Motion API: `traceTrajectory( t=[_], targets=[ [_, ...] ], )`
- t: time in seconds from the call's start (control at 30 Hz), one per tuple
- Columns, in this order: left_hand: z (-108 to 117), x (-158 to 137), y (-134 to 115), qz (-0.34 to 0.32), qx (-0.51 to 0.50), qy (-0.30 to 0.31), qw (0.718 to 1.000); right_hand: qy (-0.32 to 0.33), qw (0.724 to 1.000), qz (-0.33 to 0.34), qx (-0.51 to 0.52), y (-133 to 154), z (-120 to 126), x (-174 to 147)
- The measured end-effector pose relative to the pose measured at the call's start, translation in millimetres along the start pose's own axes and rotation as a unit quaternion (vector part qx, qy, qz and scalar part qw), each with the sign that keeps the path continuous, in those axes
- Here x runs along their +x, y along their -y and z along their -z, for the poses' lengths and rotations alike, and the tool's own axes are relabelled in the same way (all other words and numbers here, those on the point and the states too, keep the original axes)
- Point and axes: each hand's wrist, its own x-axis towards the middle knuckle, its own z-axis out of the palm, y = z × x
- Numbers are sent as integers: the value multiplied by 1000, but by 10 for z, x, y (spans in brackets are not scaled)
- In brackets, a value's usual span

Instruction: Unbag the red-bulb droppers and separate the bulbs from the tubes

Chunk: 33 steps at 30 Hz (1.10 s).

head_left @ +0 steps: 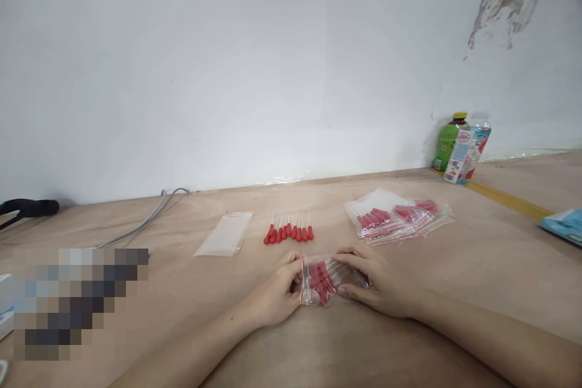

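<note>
Between my hands is a clear zip bag (324,282) with several red-bulbed droppers inside, the bulbs toward its red-lined zip edge on the left. My left hand (282,288) is closed on that zip edge, its fingertips partly hidden by the plastic. My right hand (375,279) grips the bag's other end around the clear tubes, thumb below and fingers above. Just beyond the bag lies a row of loose droppers (288,232), red bulbs toward me. A stack of flat zip bags (224,234) rests to their left.
Filled bags of droppers (395,218) overlap at the right. Two bottles (464,148) stand by the wall, near a yellow tape strip (504,199). A blue packet (564,225) sits at the right edge. A grey cable (145,221) and a black object (30,209) are at the left.
</note>
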Motion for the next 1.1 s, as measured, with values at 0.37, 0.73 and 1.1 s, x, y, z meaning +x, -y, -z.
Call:
traceTrajectory(
  t=[0.37, 0.73, 1.1],
  targets=[
    [-41, -10, 36, -53, 67, -39, 996, -7, 1000, 15, -18, -8, -14, -3],
    [9, -50, 184, -37, -97, -87, 991, -4, 1000, 2, -23, 0, -6, -8],
    [158, -67, 269, 14, -199, -53, 978, 3, 1000, -10, -22, 20, 8, 0]
  ],
)
